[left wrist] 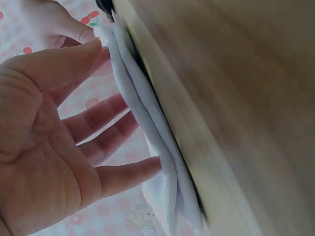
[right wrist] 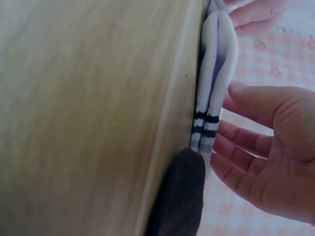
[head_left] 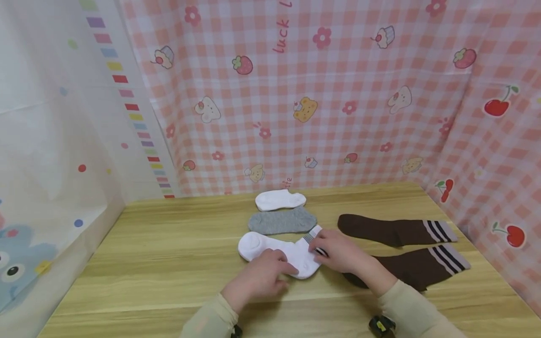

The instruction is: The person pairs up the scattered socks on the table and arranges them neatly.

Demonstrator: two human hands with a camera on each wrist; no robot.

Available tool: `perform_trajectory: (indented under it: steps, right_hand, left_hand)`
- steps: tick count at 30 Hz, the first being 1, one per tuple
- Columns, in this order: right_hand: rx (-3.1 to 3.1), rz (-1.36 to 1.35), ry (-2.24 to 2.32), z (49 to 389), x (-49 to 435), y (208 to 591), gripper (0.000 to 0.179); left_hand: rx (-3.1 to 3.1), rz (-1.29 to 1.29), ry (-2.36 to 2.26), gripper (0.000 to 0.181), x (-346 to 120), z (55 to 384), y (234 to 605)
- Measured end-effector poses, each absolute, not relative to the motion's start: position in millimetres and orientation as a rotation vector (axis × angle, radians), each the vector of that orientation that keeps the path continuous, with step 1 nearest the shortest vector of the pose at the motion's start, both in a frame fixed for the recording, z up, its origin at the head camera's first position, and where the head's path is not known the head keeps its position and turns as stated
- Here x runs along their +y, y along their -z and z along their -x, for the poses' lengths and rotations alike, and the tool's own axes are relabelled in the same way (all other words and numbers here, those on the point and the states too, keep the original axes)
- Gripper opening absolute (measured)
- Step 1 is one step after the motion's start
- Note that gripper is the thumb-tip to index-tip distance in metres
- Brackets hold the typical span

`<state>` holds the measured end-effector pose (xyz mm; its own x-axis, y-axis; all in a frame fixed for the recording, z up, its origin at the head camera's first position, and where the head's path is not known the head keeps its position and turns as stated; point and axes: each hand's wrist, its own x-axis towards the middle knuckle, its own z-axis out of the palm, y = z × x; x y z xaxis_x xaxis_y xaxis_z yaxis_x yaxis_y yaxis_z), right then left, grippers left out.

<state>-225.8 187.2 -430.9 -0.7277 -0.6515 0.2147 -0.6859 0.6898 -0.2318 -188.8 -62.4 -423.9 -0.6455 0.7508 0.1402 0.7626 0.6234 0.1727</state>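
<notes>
Two white socks (head_left: pixel 276 245) with black stripes at the cuff lie flat on the table, one on top of the other. Both layers show edge-on as white socks (left wrist: pixel 145 115) in the left wrist view. My left hand (head_left: pixel 258 276) touches the near side of the socks, its fingers spread and fairly straight. On the striped cuff (right wrist: pixel 206 125) rests my right hand (head_left: pixel 340 251), fingers extended and loosely bent. The right wrist view shows that right hand (right wrist: pixel 280 142) against the upper sock without wrapping round it.
Behind the white socks lie a grey ankle sock (head_left: pixel 282 220) and a white low-cut sock (head_left: pixel 279 200). To the right are two long brown socks, the farther brown sock (head_left: pixel 376 229) and the nearer brown sock (head_left: pixel 416 270), partly under my right forearm. Patterned curtains (head_left: pixel 270 94) enclose the wooden table (head_left: pixel 169 253).
</notes>
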Motion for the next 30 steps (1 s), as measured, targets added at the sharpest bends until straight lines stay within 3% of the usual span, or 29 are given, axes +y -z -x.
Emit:
perform_trajectory:
  steps: [30]
  right_hand:
    - [-2.771,-1.105,-0.594,222,197,422,0.014]
  left_hand:
    - [-2.881,1.289,0.325,0.029,-48,194,408]
